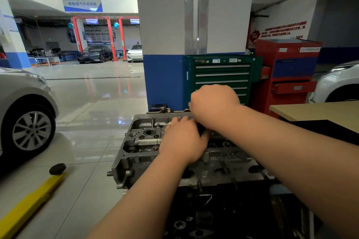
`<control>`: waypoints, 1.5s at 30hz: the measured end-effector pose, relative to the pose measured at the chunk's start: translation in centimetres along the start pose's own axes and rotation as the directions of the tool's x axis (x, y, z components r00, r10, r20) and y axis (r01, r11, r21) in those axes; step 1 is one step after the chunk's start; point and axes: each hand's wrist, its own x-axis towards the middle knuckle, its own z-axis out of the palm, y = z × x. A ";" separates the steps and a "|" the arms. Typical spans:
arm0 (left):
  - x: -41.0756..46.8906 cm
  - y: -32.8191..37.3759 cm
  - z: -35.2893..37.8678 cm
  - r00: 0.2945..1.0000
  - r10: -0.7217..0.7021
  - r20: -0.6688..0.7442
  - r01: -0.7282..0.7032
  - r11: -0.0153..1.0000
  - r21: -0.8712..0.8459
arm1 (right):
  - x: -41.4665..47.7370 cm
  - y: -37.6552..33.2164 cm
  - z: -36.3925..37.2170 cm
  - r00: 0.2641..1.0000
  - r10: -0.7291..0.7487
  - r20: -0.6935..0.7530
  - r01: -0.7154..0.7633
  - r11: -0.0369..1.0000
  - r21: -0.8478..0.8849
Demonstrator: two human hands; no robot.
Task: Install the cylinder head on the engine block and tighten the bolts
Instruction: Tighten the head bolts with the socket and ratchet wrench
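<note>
Head camera, looking down past both forearms: the cylinder head (143, 141) already sits on top of the dark engine block (204, 219), its left end open to view with bores and a machined rail showing. Seated square like this, it looks ready for fastening rather than lifting, so I judge the work to be in the bolt-tightening stage.

Both hands meet over the far long edge of the block, near its middle. The right hand (213, 106) is balled into a fist, knuckles toward the camera, and a dark tool (201, 129) comes out beneath it, so it appears to be wrapped round the handle from above, a hold suited to pressing down and turning. The left hand (182, 141) lies lower, back of the hand up, thumb right beside the tool. Its fingers are hidden on the far side, so I cannot tell whether it clasps the shaft or only steadies it. Keeping it low probably holds the tool upright on a fastener. No bolt is visible under the hands.

Behind the block stand a green tool cabinet (219, 77) and a red tool cabinet (287, 72), close enough for fetching sockets. The corner of a bench (314, 110) shows on the right. A yellow lift arm (33, 198) lies on the floor at the left, near a grey car (25, 106).
</note>
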 end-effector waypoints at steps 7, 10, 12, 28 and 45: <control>0.2 -0.1 -0.1 1.000 -0.008 -0.006 0.007 0.997 -0.081 | 0.4 1.1 -0.4 0.917 -0.397 -0.036 0.389 0.910 -0.141; 0.3 -0.1 0.0 1.000 -0.002 0.012 0.002 1.000 -0.014 | -0.4 2.2 -0.2 0.863 -0.504 -0.022 0.490 0.849 -0.198; 0.1 0.0 0.0 1.000 0.000 0.006 0.000 1.000 -0.014 | -0.1 1.1 -0.3 0.969 -0.243 0.053 0.246 0.965 -0.089; -0.3 0.1 -0.3 1.000 0.006 -0.029 -0.008 0.997 -0.072 | 0.7 -0.8 -0.2 0.965 0.041 0.259 -0.067 0.994 0.092; -0.2 2.1 -0.5 0.967 -0.156 -0.199 0.042 0.875 -0.483 | 0.3 2.7 1.4 0.993 0.105 0.060 -0.120 0.836 0.536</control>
